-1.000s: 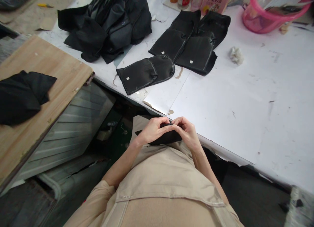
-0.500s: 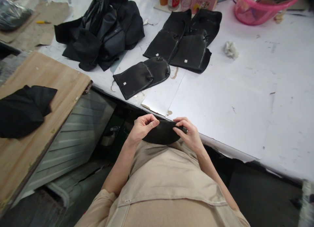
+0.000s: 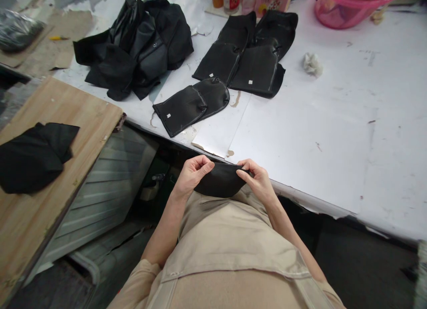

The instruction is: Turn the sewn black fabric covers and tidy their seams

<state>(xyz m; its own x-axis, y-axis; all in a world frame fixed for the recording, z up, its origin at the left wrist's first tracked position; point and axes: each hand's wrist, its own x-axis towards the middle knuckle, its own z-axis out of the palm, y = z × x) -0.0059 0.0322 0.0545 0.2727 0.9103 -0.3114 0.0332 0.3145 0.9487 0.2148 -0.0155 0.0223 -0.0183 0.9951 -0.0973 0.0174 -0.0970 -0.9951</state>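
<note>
A black fabric piece (image 3: 220,181) is stretched between my two hands, just off the front edge of the white table (image 3: 320,149). My left hand (image 3: 193,174) pinches its left upper corner between thumb and fingers. Its right upper corner is gripped by my right hand (image 3: 256,177), thumb on the near side. Beyond them on the table lie a pair of overlapping black pieces (image 3: 182,111) with a small white sticker, and further stacked black pieces (image 3: 255,69), also stickered.
A crumpled black fabric heap (image 3: 133,51) lies at the back left. Black cloth (image 3: 33,158) rests on a wooden board (image 3: 83,109) at the left. A pink basket (image 3: 350,11), bottles (image 3: 231,0) and a white wad (image 3: 312,64) are on the table.
The fingers of my right hand have shifted slightly along the top edge of the black piece. The view has tilted a little. Both hands keep their hold.
</note>
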